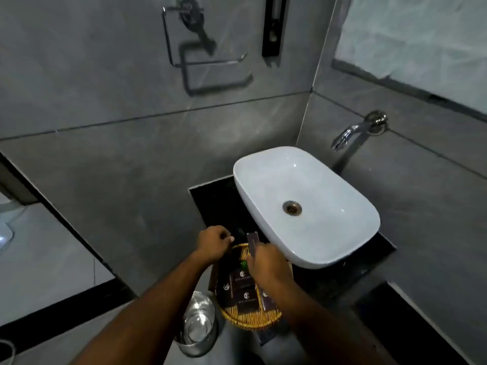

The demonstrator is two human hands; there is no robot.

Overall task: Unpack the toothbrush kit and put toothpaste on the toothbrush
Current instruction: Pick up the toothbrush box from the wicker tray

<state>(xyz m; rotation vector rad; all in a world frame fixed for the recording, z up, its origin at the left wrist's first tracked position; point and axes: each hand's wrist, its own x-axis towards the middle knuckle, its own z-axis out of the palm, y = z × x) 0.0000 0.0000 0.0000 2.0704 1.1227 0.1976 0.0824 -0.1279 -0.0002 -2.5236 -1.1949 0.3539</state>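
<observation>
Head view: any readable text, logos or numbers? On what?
None legible.
Dark boxes in the wicker basket: pale emblem with a line of print under it, too blurred to read.
Slim box in the right hand: faint print, unreadable.
Basin, tap, glass: no markings visible.

A basket sits on the counter at about 7 o'clock from the sink, just beside its rim. Several small boxes lie in the basket. A glass stands at 9 o'clock from the basket, close by. The tap juts from the wall at 1 o'clock from the sink. A paper holder hangs on the wall at 11 o'clock, well apart from the sink.
</observation>
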